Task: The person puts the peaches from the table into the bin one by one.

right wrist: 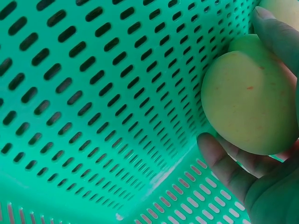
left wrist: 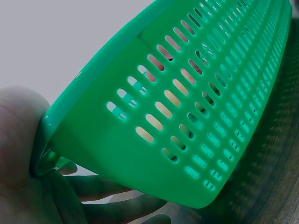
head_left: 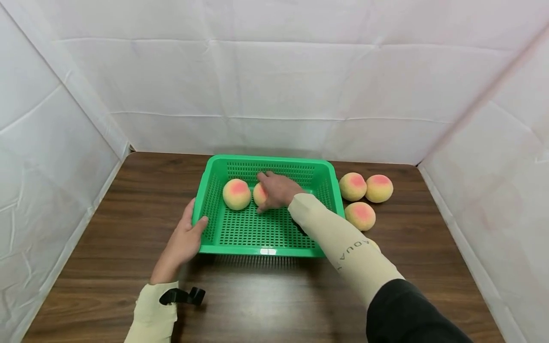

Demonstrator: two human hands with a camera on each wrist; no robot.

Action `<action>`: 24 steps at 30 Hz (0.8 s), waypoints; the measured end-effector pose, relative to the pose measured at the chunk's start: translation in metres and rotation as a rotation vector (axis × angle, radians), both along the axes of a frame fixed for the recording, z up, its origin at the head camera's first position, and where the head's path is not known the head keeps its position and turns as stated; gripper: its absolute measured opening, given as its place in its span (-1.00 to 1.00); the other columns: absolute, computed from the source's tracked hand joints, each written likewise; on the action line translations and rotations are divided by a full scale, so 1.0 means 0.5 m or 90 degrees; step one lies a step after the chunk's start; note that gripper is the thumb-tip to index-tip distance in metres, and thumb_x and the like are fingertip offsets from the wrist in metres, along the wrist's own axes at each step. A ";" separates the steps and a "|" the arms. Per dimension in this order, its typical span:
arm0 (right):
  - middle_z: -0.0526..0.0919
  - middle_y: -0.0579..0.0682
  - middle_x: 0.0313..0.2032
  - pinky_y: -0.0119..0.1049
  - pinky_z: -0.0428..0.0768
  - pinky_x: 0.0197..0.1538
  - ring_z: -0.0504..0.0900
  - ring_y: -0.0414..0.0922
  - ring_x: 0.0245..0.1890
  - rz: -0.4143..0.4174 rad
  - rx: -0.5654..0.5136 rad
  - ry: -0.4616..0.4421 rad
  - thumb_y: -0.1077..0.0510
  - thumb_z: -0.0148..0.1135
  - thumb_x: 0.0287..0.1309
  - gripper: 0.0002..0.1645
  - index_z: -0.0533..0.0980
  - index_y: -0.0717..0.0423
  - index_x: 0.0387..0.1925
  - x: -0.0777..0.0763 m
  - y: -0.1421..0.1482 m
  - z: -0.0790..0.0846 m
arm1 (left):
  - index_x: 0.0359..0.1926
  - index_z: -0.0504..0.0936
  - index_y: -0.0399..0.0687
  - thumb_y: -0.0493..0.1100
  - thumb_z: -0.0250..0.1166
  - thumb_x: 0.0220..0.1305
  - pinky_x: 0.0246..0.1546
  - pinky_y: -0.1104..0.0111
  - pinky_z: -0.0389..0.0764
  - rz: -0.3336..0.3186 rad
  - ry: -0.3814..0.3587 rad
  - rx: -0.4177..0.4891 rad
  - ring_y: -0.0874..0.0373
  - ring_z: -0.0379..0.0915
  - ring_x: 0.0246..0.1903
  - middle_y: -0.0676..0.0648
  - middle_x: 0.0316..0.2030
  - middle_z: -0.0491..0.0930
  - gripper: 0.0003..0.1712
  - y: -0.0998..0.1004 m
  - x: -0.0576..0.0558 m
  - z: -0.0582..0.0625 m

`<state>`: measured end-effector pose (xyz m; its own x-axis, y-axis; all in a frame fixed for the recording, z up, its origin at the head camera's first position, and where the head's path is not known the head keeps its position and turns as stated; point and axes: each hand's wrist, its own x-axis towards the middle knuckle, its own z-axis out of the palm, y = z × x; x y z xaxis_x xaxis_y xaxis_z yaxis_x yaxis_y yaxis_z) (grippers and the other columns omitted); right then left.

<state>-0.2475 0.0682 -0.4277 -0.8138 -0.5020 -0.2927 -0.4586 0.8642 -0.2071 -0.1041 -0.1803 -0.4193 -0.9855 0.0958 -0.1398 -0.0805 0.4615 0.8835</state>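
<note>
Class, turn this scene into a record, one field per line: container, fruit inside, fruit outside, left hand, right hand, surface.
Container: green perforated basket
Fruit inside: a loose peach and a held peach
Fruit outside: three peaches right of the basket; another mostly hidden behind the right sleeve
Left hand: grips the basket's left rim
Right hand: holds one peach inside the basket
Surface: dark wood-grain table
</note>
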 end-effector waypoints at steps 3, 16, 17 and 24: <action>0.16 0.12 0.37 -0.05 0.49 0.07 0.41 0.04 0.14 0.004 -0.005 0.001 -0.36 0.46 -0.19 0.26 0.05 -0.01 0.45 -0.002 0.001 -0.003 | 0.52 -0.33 0.03 -0.08 -0.16 0.55 0.20 -0.20 0.13 0.002 -0.006 0.000 -0.20 0.08 0.24 -0.35 0.39 0.00 -0.29 0.001 0.001 0.004; 0.28 0.09 0.26 -0.08 0.53 -0.02 0.48 -0.01 -0.01 0.011 -0.010 0.005 -0.35 0.47 -0.21 0.20 0.13 0.00 0.39 0.000 0.006 0.005 | 0.52 -0.31 0.08 -0.10 -0.15 0.54 0.21 -0.19 0.12 0.006 -0.003 0.007 -0.18 0.07 0.25 -0.31 0.40 0.00 -0.30 0.000 -0.002 -0.006; 0.28 0.09 0.26 -0.08 0.53 -0.03 0.48 -0.02 -0.02 0.012 -0.010 0.008 -0.36 0.47 -0.22 0.20 0.14 0.00 0.38 -0.001 0.006 0.005 | 0.52 -0.31 0.07 -0.10 -0.16 0.55 0.21 -0.19 0.11 0.004 -0.003 0.008 -0.18 0.07 0.25 -0.31 0.40 -0.01 -0.29 0.000 -0.003 -0.005; 0.29 0.08 0.26 -0.08 0.50 0.02 0.44 -0.02 0.05 0.022 0.002 0.023 -0.38 0.45 -0.20 0.20 0.13 -0.02 0.40 -0.002 0.013 0.008 | 0.52 -0.30 0.07 -0.11 -0.15 0.54 0.22 -0.18 0.11 0.011 -0.010 0.011 -0.17 0.08 0.24 -0.30 0.40 0.01 -0.30 0.002 -0.002 -0.004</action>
